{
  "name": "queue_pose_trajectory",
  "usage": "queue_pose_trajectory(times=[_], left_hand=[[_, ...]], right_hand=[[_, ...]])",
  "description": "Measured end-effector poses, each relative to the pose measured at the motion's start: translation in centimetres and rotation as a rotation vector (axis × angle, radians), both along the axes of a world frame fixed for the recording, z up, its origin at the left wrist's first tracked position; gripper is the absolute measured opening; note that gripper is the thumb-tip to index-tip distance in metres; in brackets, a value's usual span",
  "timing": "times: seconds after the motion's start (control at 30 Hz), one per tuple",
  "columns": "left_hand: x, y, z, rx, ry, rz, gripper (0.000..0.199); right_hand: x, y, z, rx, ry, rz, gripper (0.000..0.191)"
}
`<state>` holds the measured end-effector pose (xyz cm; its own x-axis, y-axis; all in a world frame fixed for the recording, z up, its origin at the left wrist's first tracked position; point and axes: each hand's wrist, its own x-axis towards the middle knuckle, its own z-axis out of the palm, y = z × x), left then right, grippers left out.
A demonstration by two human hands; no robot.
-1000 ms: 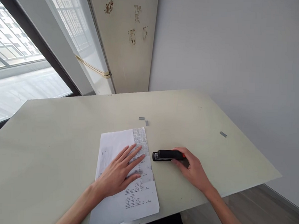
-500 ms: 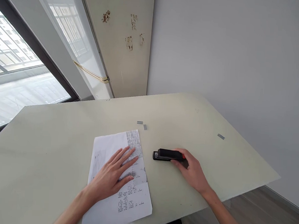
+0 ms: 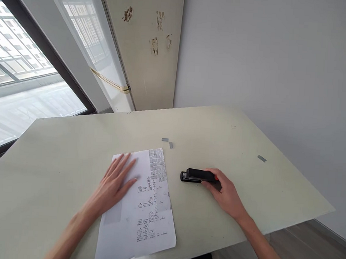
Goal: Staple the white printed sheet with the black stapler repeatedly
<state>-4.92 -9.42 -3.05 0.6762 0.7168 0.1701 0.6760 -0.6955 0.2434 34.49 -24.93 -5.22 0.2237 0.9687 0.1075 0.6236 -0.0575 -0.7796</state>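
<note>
White printed sheets (image 3: 145, 221) lie on the pale table (image 3: 57, 166). My left hand (image 3: 113, 184) rests flat on their upper left part, fingers spread, covering some of that side. Right of the sheets, my right hand (image 3: 226, 192) grips the rear end of a black stapler (image 3: 198, 175), with thumb and fingers on either side of it. The stapler lies on the table with its front end toward the paper, not touching it. A bit of red shows on the stapler near my fingers.
Two small grey strips (image 3: 165, 139) lie beyond the sheets, and another grey strip (image 3: 262, 158) is near the table's right edge. Behind the table stand a stained panel (image 3: 149, 74) and a grey wall (image 3: 252, 52). A window (image 3: 17, 59) is at the left.
My left hand has slid left and away from me over the sheets, uncovering more of the print. My right hand keeps its grip on the stapler. The whole view has shifted slightly.
</note>
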Motion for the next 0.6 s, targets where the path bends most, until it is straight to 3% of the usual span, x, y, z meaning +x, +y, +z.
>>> queue_pose_trajectory(times=[0.17,0.33,0.6], left_hand=[[-2.5,1.3,-1.2,-0.005,0.023,0.135,0.067],[-2.8,1.2,-1.1,-0.03,0.028,0.138,0.064],[-6.5,-2.4,-0.6,-0.009,-0.012,0.089,0.067]], right_hand=[[-0.1,-0.1,0.0,-0.019,0.017,-0.019,0.034],[-0.1,-0.1,-0.1,-0.023,0.044,-0.016,0.036],[0.0,-0.3,-0.2,0.017,0.048,-0.021,0.034]])
